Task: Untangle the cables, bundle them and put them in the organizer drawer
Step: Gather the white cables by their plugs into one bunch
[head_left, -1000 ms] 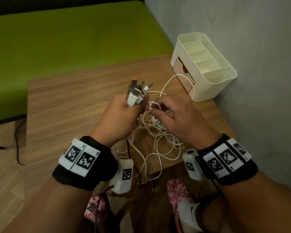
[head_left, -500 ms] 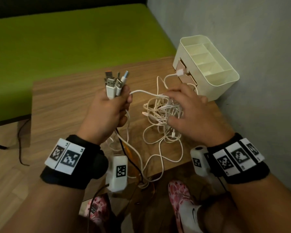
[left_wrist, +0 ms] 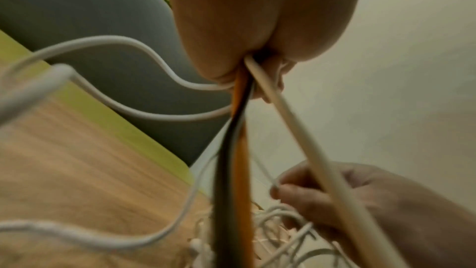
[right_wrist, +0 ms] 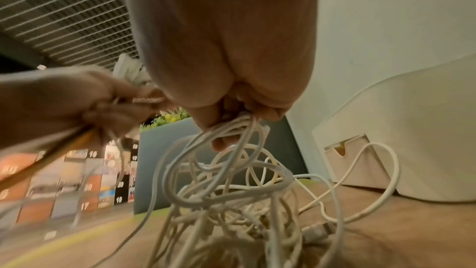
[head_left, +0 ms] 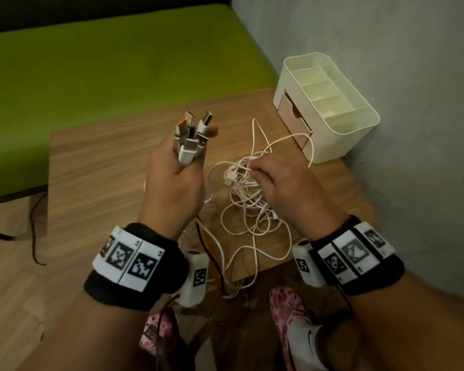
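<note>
Plugs [head_left: 192,140] lifted higher; right hand [head_left: 279,183] regrips tangle [head_left: 247,199]

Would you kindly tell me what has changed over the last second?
The left hand lifted its fistful of USB plugs up and away from the right hand, which went on gripping loops of the tangled white cables. The cream plastic organizer stayed put, pink drawer unmoved.

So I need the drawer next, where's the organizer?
In the head view, the cream organizer sits at the table's far right corner by the wall, beyond the right hand.
</note>
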Demonstrator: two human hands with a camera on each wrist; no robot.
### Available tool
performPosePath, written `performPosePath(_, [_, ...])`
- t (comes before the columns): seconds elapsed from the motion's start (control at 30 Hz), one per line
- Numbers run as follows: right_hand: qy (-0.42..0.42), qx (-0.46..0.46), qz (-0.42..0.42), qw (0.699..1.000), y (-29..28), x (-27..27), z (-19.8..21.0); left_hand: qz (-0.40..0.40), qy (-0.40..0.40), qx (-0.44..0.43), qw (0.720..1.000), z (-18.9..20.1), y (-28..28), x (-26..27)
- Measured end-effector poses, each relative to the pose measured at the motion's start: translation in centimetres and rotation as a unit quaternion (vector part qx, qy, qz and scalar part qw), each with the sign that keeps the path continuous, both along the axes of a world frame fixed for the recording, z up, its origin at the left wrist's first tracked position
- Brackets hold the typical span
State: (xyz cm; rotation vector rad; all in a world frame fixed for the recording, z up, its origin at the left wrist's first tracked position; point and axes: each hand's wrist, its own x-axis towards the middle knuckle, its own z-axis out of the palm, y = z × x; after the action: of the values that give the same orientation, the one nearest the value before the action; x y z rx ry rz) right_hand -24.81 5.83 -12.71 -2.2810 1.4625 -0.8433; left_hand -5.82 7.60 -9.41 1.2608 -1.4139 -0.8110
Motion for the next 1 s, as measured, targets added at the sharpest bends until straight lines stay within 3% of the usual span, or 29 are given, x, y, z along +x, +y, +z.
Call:
performPosePath(0.07, [0.037, -0.029, 0.006, 0.999, 0.2, 0.4, -0.4, -0.028, -0.012, -0.009, 1.000, 0.2, 0.5, -0.8])
performPosePath(0.17, [0.044, -0.024, 0.025, 0.998, 0.5, 1.1, 0.2, -0.105, -0.073, 0.062, 0.990, -0.6, 0.8, -1.6])
performPosePath(0.27, [0.048, -0.049, 0.030, 0.997, 0.7, 1.3, 1.0, -0.103, -0.198, 0.100, 0.970, -1.4, -0.1, -1.2])
performPosePath(0.37, [0.041, -0.079, 0.016, 0.996, 0.8, 0.9, 1.5, -0.080, -0.243, 0.096, 0.962, -1.4, -0.7, -0.5])
performPosePath(0.4, [0.031, -0.078, 0.010, 0.996, 0.8, 0.9, 1.8, -0.084, -0.222, 0.088, 0.967, -1.2, -0.7, -0.5])
performPosePath(0.47, [0.035, -0.029, -0.021, 0.999, 0.6, 0.7, 2.0, -0.107, -0.062, 0.095, 0.988, -0.7, -0.5, -0.7])
performPosePath(0.53, [0.119, 0.067, -0.098, 0.986, 0.2, 0.1, 1.7, -0.105, 0.153, 0.130, 0.974, 0.1, -0.5, -0.4])
performPosePath(0.57, [0.160, 0.107, -0.132, 0.972, -0.1, -0.3, 1.6, -0.098, 0.219, 0.137, 0.961, 0.4, -0.6, 0.0])
performPosePath(0.67, [0.180, 0.143, -0.168, 0.958, -0.6, -1.2, 1.3, -0.078, 0.257, 0.142, 0.953, 0.6, -0.5, 1.3])
performPosePath(0.77, [0.166, 0.085, -0.138, 0.973, -0.4, -1.0, 1.1, -0.083, 0.217, 0.165, 0.959, 0.3, -0.5, 1.3])
performPosePath(0.83, [0.073, 0.031, -0.082, 0.993, 0.0, -0.6, 1.3, -0.078, 0.176, 0.172, 0.966, 0.1, -0.7, 1.1])
performPosePath(0.93, [-0.093, 0.014, -0.073, 0.993, 0.3, -0.7, 2.2, -0.048, -0.018, 0.165, 0.985, -0.6, -1.3, 1.8])
performPosePath(1.0, [-0.121, -0.029, -0.070, 0.990, 0.2, -1.0, 2.7, -0.030, -0.173, 0.184, 0.967, -1.3, -1.5, 2.1])
